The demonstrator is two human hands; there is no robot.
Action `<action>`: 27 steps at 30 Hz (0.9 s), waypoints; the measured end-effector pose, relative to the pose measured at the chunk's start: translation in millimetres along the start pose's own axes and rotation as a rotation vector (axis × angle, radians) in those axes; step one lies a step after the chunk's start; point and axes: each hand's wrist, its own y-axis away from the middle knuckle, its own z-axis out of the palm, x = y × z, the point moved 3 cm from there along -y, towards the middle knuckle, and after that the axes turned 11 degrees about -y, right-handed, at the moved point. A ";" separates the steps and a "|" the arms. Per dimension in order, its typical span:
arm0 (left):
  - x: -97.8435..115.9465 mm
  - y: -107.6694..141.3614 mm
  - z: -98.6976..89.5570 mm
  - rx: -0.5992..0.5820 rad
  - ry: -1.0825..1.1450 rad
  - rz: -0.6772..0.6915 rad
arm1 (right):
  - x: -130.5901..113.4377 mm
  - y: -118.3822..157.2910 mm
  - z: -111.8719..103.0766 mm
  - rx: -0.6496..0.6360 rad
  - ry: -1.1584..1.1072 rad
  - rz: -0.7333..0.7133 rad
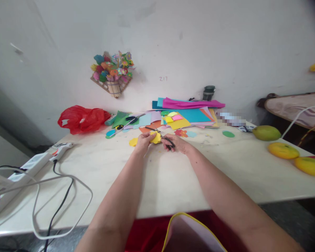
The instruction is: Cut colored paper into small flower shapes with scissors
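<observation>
My left hand (144, 141) pinches a yellow paper flower (155, 137) with a scalloped edge, above the middle of the table. My right hand (177, 143) is closed round the black handles of a pair of scissors (169, 142), whose blades reach to the flower's edge. Whether the blades touch the paper I cannot tell. Left of my left hand lies another yellow paper piece (133, 142). Just beyond my hands are red and orange paper flowers (181, 133) and a light blue paper disc (191, 134).
Coloured paper sheets (194, 119) are piled along the wall, with a second pair of scissors (132, 119) on them. A red plastic bag (84, 119) sits at the back left. A power strip (33, 166) with loose cables lies left. Several mangoes (283, 150) line the right edge.
</observation>
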 end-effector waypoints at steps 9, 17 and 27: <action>-0.4 -0.2 0.7 0.031 0.004 -0.022 | 4.5 -2.6 -1.9 -0.017 0.013 0.006; -1.1 0.4 0.4 0.049 0.040 -0.046 | 2.2 -0.6 2.4 -0.020 0.001 0.011; -0.5 0.8 1.2 0.036 0.053 -0.045 | 6.4 -3.7 0.7 -0.011 0.046 -0.021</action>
